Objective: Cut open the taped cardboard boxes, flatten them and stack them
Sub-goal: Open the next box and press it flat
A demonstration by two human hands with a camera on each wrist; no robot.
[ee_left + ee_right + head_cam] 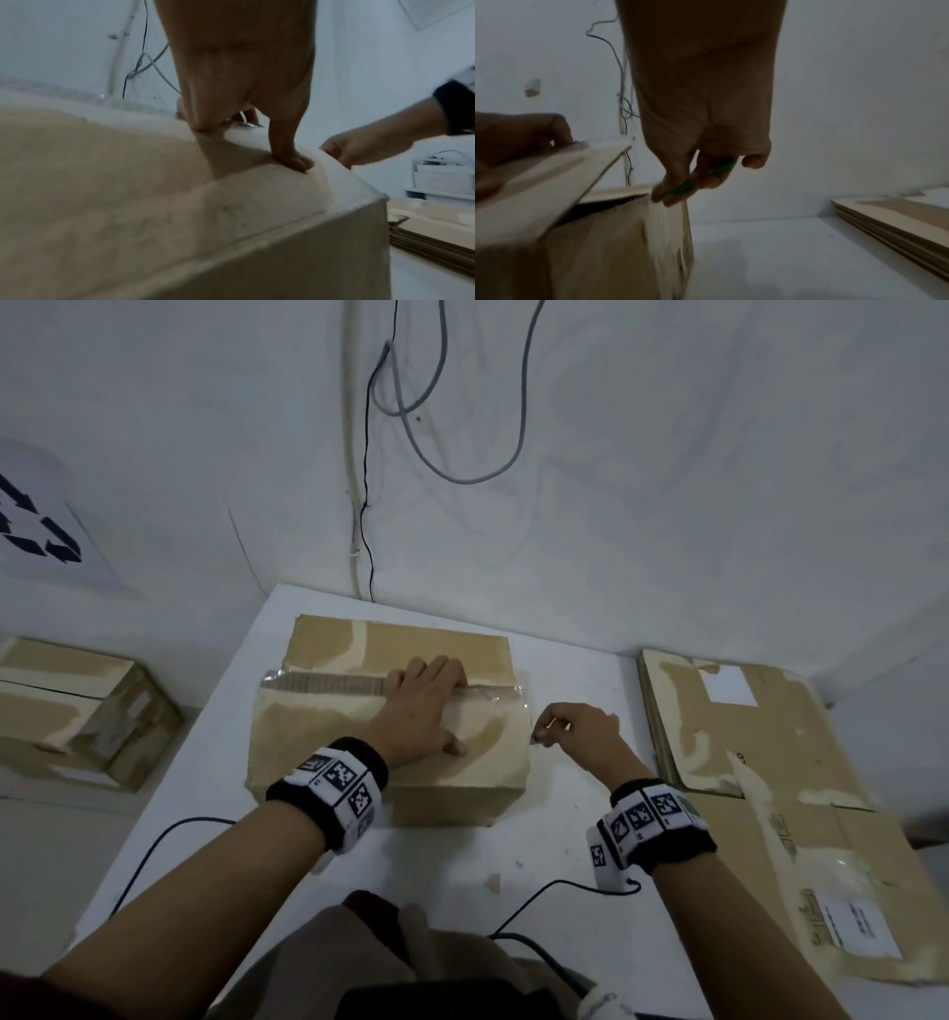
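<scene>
The cardboard box (390, 711) sits at the middle of the white table (565, 839), its long axis running from nine o'clock to three o'clock, with the taped seam (493, 693) following that same line across the top. The left hand (421, 706) lies spread and flat on the lid, fingertips over the seam and thumb pressed to the near flap, holding the box down. The right hand (577, 729) is at the box's three o'clock end, just off the right edge, fingers curled and pinching a thin green tool (700, 178); whether it carries a blade cannot be told. In the right wrist view the near flap already stands lifted at that end, so the top seam looks cut there.

The tape strip hanging down the right end face lies directly at nine o'clock from the right hand, which is the nearer hand to it. Flattened boxes (770, 762) are stacked at three o'clock, another closed box (77, 711) at nine.
</scene>
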